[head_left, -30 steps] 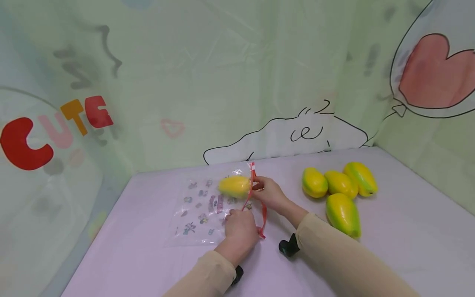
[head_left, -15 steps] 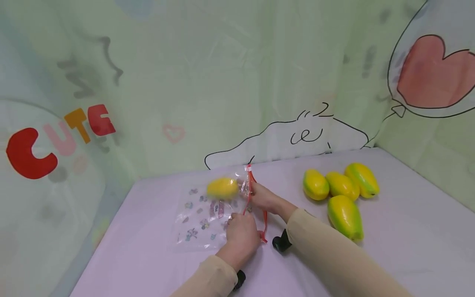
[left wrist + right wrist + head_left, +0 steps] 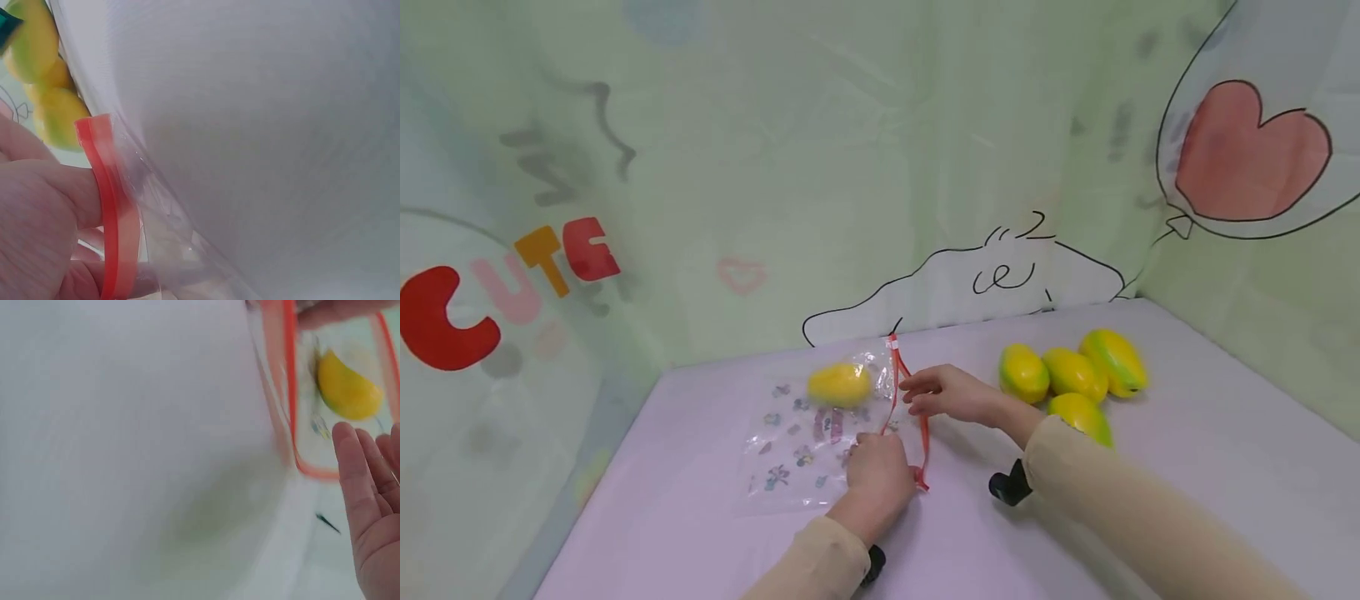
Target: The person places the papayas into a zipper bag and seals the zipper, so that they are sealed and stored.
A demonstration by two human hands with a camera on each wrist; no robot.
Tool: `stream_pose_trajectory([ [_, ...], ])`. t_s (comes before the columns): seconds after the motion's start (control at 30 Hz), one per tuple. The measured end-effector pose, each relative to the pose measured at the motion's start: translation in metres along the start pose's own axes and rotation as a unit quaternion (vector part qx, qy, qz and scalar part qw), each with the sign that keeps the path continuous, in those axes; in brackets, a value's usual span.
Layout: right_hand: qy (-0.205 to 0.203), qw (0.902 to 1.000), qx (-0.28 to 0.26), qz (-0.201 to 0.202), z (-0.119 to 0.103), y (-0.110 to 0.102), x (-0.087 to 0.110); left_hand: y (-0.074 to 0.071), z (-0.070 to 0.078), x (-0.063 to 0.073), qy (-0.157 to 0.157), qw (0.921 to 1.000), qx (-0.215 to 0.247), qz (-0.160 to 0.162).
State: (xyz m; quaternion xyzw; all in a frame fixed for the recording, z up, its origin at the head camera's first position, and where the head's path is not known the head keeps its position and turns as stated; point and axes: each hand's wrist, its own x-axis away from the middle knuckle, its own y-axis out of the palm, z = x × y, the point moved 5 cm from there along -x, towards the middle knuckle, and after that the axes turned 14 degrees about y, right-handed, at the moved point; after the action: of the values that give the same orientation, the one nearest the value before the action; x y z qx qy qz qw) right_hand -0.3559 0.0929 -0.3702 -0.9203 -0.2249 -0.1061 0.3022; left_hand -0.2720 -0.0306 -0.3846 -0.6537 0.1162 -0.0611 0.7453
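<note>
A clear printed zip bag (image 3: 790, 442) with a red zip strip lies on the table, its mouth facing right. Inside it, near the far side, is a yellow mango (image 3: 839, 385). My left hand (image 3: 880, 471) grips the near side of the bag's mouth; in the left wrist view the red strip (image 3: 111, 212) runs across its fingers. My right hand (image 3: 951, 393) is just right of the mouth with fingers extended and holds nothing. In the right wrist view the mango (image 3: 350, 387) shows through the red-rimmed opening, beyond the right fingertips.
Several yellow-green mangoes (image 3: 1075, 375) sit grouped at the right of the lilac table (image 3: 655, 500), one partly behind the right sleeve. A printed curtain (image 3: 820, 167) stands behind the table. Black wrist devices (image 3: 1011, 483) hang under the forearms.
The mango moved left, deeper into the bag. My right hand let go of it and drew back right, out of the bag's mouth. The left hand keeps its grip.
</note>
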Motion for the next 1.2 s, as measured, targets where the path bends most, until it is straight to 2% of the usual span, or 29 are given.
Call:
stream_pose_trajectory([
  [0.1, 0.005, 1.0000, -0.001, -0.004, 0.004, -0.019, 0.018, 0.001, 0.000, 0.000, 0.002, 1.0000, 0.005, 0.001],
  [0.27, 0.002, 0.9995, 0.028, 0.012, 0.008, -0.057, 0.050, 0.001, 0.000, 0.000, 0.009, 0.9999, -0.005, -0.004],
  [0.5, 0.009, 0.9970, 0.053, 0.055, 0.023, -0.104, 0.091, -0.001, 0.000, 0.002, 0.013, 0.9998, -0.007, 0.014],
  [0.67, 0.029, 0.9904, 0.091, 0.100, 0.043, -0.126, 0.113, 0.000, 0.001, 0.002, 0.020, 0.9996, -0.008, 0.015],
  [0.8, 0.044, 0.9803, 0.130, 0.142, 0.057, -0.133, 0.124, -0.001, 0.001, 0.001, 0.024, 0.9995, -0.012, 0.016],
  [0.93, 0.039, 0.9658, 0.185, 0.178, 0.066, -0.127, 0.129, -0.001, 0.001, 0.001, 0.022, 0.9997, -0.007, 0.011],
  [1.2, 0.043, 0.9449, 0.253, 0.204, 0.074, -0.108, 0.127, 0.001, 0.001, 0.002, 0.027, 0.9994, -0.016, -0.010],
])
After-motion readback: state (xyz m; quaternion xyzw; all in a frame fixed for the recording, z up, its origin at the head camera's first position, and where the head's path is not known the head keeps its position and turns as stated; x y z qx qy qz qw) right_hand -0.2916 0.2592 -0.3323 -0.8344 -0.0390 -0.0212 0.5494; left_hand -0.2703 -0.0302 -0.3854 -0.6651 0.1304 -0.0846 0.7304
